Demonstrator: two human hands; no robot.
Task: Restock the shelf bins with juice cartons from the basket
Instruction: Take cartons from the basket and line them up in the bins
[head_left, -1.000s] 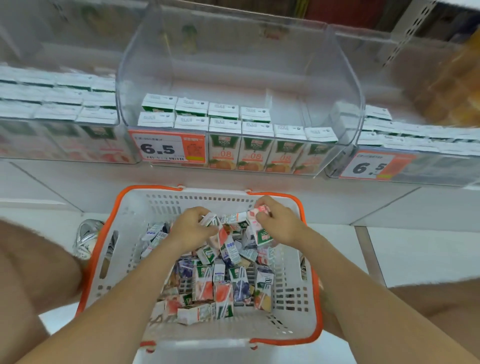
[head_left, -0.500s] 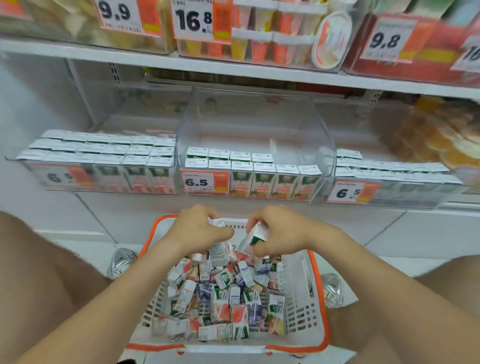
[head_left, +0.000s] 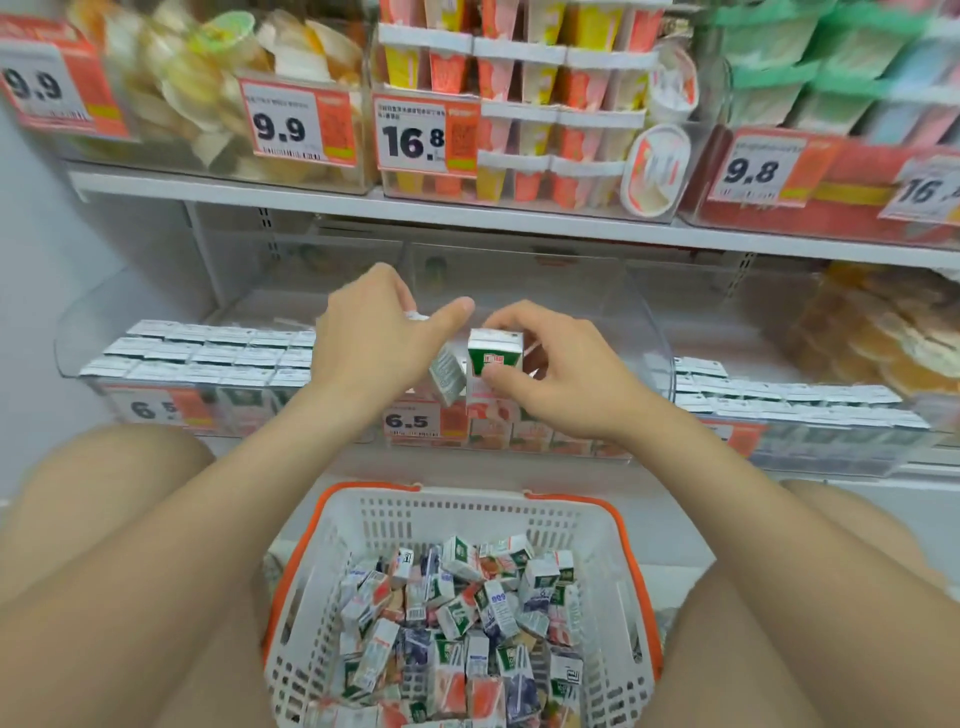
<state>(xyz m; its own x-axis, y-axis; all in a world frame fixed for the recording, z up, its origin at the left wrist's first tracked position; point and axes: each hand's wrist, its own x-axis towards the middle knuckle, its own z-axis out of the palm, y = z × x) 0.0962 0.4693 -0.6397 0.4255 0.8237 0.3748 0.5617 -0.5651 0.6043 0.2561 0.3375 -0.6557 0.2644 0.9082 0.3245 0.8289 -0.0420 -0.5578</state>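
Both hands are raised in front of the middle clear shelf bin (head_left: 655, 332). My left hand (head_left: 374, 338) holds a small juice carton (head_left: 448, 375), tilted, with the thumb stretched out above it. My right hand (head_left: 550, 369) grips an upright carton with a green top (head_left: 493, 358) right beside the tilted one. Below, between my knees, stands a white basket with an orange rim (head_left: 358, 499) holding several mixed juice cartons (head_left: 457, 618). Rows of cartons in the middle bin are mostly hidden behind my hands.
A left bin (head_left: 202, 353) and a right bin (head_left: 789, 410) hold packed rows of white-topped cartons, with 6.5 price tags (head_left: 410, 420) in front. The upper shelf (head_left: 467, 218) carries cups and snacks behind price labels. My bare knees flank the basket.
Both hands have lifted out of the basket, each with a carton, up to the front of the middle bin. The camera has tilted up, showing the upper shelf.
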